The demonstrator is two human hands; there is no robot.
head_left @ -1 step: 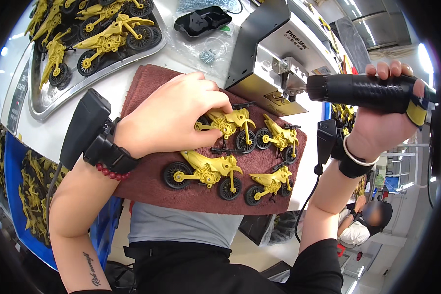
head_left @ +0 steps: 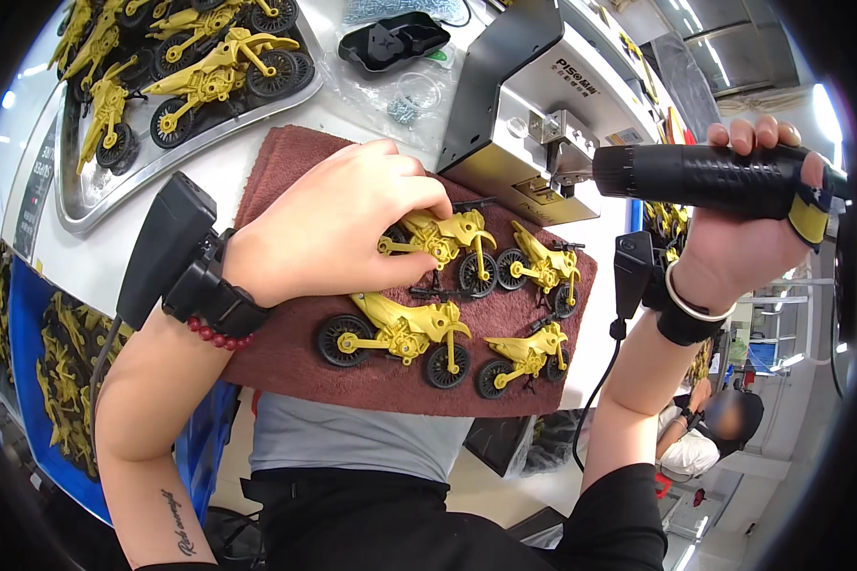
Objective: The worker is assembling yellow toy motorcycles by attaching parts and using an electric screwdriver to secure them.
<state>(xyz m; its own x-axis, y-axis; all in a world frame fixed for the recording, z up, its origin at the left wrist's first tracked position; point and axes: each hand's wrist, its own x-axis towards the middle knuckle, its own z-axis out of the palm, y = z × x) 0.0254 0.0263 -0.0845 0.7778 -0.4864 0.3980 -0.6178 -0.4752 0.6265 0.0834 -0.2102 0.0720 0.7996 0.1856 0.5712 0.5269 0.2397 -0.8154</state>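
Observation:
On a brown towel [head_left: 286,371] lie several yellow toy motorcycles with black wheels. My left hand [head_left: 352,224] is closed on the upper-left toy motorcycle [head_left: 457,233], thumb and fingers at its rear part, which they partly hide. Just below sits another toy motorcycle [head_left: 400,328], and two more, an upper one [head_left: 543,262] and a lower one [head_left: 528,352], lie to the right. My right hand [head_left: 747,238] grips a black electric screwdriver [head_left: 695,173], held level above the towel's right side. Its tip end points left at the metal front of a screw feeder [head_left: 514,133].
A metal tray [head_left: 86,214] of toy motorcycles stands at the far left. Beyond the towel lie a black plastic dish [head_left: 390,43] and a clear bag [head_left: 390,100] with small screws. A blue bin [head_left: 29,381] of yellow parts is at left. A person [head_left: 700,438] sits at right.
The electric screwdriver in my right hand has shifted very slightly left, closer to the screw feeder. My left hand and the toy motorcycles have stayed put.

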